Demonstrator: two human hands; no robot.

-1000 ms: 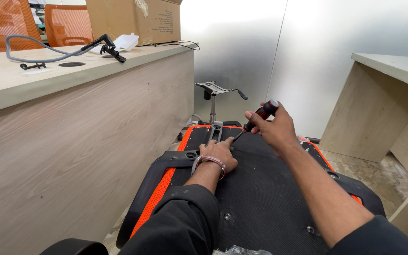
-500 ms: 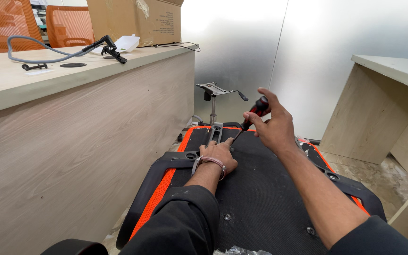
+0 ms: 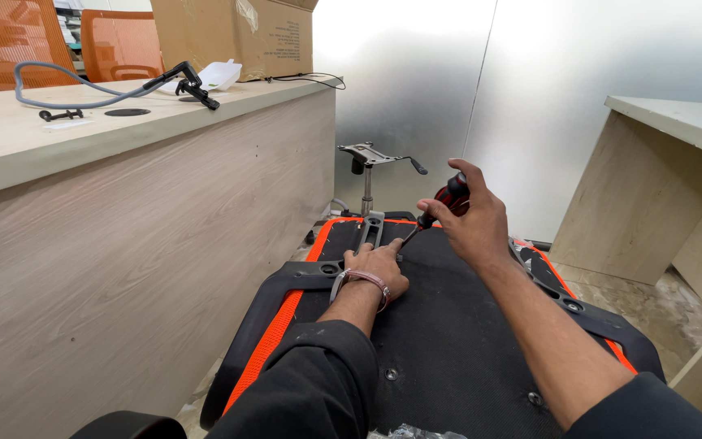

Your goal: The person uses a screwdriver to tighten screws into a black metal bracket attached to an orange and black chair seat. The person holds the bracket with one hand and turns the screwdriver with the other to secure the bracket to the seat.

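A screwdriver [image 3: 440, 210] with a red and black handle slants down to the left, its thin shaft reaching the black underside of a chair seat [image 3: 448, 325] that lies flat in front of the person, near the seat's far end. The right hand [image 3: 469, 219] is closed around the handle from above, fingers curled over it, with the index finger lifted a little. The screwdriver's tip sits just beside the fingertips of the left hand [image 3: 377, 272], which lies palm down on the seat, fingers bent and pressing at the spot where the tip meets the surface; whether it pinches a screw there cannot be told. A bracelet [image 3: 359, 280] rings the left wrist, and both arms wear dark sleeves. The seat has an orange edge [image 3: 274, 333] running along its left side and across the far end, and a grey metal bracket [image 3: 370, 230] stands on it just beyond the left hand. Behind the seat, near the grey wall, a gas-lift column topped by a metal plate with a lever [image 3: 370, 158] stands upright. To the left runs a long wooden counter [image 3: 123, 203] bearing a grey hose [image 3: 67, 93], a cardboard box [image 3: 233, 36] and a white plastic tray [image 3: 219, 75]. Orange chairs [image 3: 115, 45] show behind the counter. To the right is a pale wooden desk [image 3: 660, 187].
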